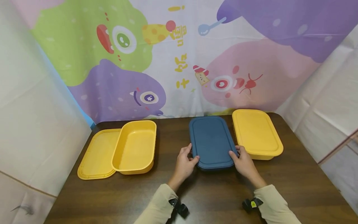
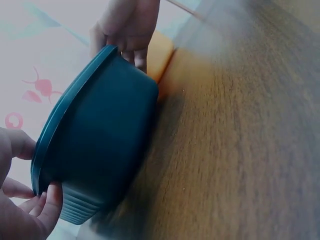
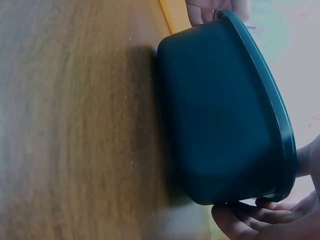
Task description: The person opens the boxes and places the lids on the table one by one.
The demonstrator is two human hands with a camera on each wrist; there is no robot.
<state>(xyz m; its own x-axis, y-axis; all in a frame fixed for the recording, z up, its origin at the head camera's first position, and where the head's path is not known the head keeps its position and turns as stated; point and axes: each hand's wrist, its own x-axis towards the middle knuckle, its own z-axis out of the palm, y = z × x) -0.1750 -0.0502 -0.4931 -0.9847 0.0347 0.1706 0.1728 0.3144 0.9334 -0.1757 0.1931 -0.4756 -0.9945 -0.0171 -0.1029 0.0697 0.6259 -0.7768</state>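
Note:
A dark blue lidded box (image 1: 212, 141) is in the middle right of the table, its lid lying flat on top. My left hand (image 1: 185, 161) grips its near left edge, thumb on the lid and fingers under the rim. At the near right edge my right hand (image 1: 244, 161) holds it the same way, thumb on top. In the left wrist view the box's side (image 2: 100, 125) rises from the wooden table, and the left fingers (image 2: 52, 205) curl beneath the rim. The right wrist view shows the right fingers (image 3: 250, 217) at the box's side under the rim.
Right of the blue box stands a yellow lidded box (image 1: 257, 132), close beside the right hand. On the left an open yellow box (image 1: 135, 149) partly overlaps a yellow lid (image 1: 98, 155). A printed cloth (image 1: 184, 102) hangs behind the brown table (image 1: 212, 199).

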